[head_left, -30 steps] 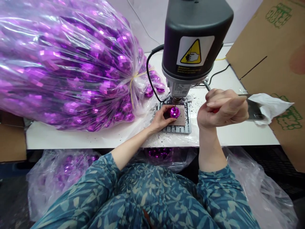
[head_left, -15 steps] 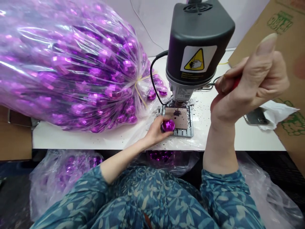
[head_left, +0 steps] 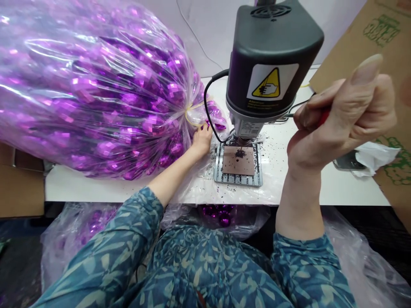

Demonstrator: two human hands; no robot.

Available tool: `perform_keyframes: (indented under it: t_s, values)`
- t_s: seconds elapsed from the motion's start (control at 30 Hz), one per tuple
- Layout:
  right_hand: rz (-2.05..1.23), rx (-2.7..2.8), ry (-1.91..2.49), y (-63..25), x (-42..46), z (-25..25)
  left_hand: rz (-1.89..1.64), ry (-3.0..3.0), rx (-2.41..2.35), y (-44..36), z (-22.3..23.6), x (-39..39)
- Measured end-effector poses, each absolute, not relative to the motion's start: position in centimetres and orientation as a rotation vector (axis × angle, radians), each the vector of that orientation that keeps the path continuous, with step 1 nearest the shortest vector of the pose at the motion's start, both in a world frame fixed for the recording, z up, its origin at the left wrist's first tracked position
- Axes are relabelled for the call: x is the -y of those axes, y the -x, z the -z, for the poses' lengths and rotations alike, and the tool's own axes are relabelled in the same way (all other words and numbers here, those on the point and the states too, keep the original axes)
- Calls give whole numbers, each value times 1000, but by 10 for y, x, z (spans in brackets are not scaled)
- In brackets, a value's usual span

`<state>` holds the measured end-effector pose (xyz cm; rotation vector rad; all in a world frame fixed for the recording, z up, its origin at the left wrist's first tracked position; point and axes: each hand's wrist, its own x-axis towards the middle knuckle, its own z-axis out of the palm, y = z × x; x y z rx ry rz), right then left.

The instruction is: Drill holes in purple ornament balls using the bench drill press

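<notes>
My right hand (head_left: 343, 115) is wrapped round the red-gripped lever (head_left: 323, 116) on the right side of a black drill press (head_left: 276, 42). Below the drill head lies a square brown board (head_left: 229, 164) with a dark hole and a heap of dark shavings, on a slotted metal base (head_left: 257, 181). My left hand (head_left: 202, 140) is at the tied neck of a big clear bag (head_left: 128, 98) of shiny faceted purple balls. Its fingers are curled over a purple ball there, mostly hidden by them. More purple balls (head_left: 218, 117) lie just behind the fingers.
Below the table's front edge hangs an open plastic bag with purple balls (head_left: 224, 219). A black cable (head_left: 207, 100) loops left of the drill. At right are a phone (head_left: 348, 162), crumpled white tissue (head_left: 375, 158) and a cardboard box (head_left: 362, 55). Shavings dot the white table.
My left hand has let go of the purple ball it held by the board and moved up and left to the bag's neck. A ball now shows in the bag below. My right hand stays on the lever.
</notes>
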<state>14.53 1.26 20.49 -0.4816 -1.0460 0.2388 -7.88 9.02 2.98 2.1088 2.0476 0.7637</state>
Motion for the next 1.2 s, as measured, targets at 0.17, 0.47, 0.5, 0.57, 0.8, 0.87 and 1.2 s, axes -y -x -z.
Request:
perform_keyframes:
  t_s: [0.17,0.47,0.5,0.57,0.8,0.87,1.2]
  values:
    - [-231,1036,465,-146,-14,-204,-868,-2138,-1827,93,-19,-106]
    - [-214,1040,476,-144,-12,-204,-1336,-1766,-1370,92,-36,11]
    - [-212,1038,482,-144,-12,-204,-1346,-1656,-1289,88,-36,19]
    - [-210,1038,487,-144,-13,-203,-1330,-1464,-1138,77,-34,29]
    - [-217,1041,489,-144,-16,-202,-1264,-1293,-1024,40,-25,21]
    - [-221,1041,481,-144,-15,-203,-1300,-1419,-1061,36,-20,13]
    - [-183,1112,557,-143,-3,-202,-1255,-1489,-1048,25,12,-6]
